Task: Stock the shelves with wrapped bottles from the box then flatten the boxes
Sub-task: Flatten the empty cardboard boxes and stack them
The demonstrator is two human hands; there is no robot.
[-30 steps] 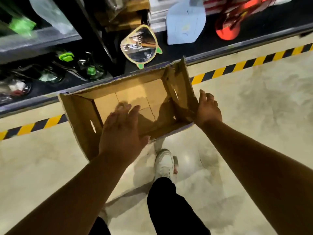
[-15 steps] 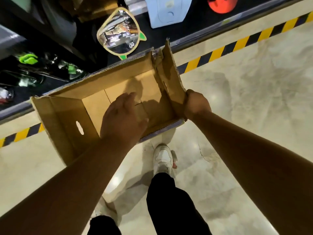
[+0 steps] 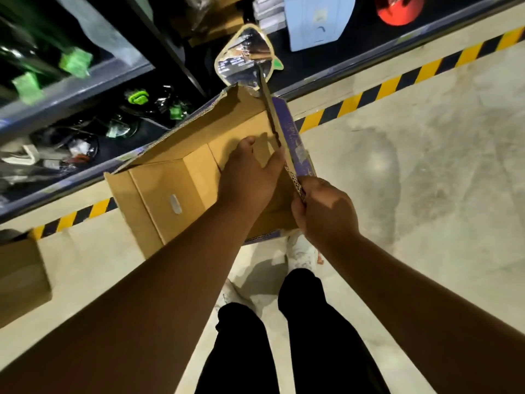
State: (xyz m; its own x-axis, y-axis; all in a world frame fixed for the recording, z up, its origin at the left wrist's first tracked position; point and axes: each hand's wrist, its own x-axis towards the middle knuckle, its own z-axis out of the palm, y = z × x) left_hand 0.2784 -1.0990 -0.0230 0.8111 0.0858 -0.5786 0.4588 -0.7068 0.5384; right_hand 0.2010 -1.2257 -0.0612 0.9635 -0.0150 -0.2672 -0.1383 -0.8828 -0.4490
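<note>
The right hand [image 3: 324, 211] is clenched round the raw corrugated edge of the empty brown cardboard box with the purple printed outside [image 3: 159, 177], while the left hand [image 3: 250, 177] lies flat and spread inside, pushing on the bottom flaps. The box hangs over the pale floor, just before the dark low shelf [image 3: 85, 78] of clear-wrapped green-capped bottles [image 3: 136, 98]. Best play here, I'd say: hold that wall firm, drive the flat hand through the centre seam, then fold along the creases rather than tear.

Box [image 3: 181, 177]: matt brown corrugated cardboard, printed purple outside. Floor [image 3: 426, 172]: smooth, glossy, stone-like. Bottles [image 3: 119, 129]: wrapped in shiny clear film.
</note>
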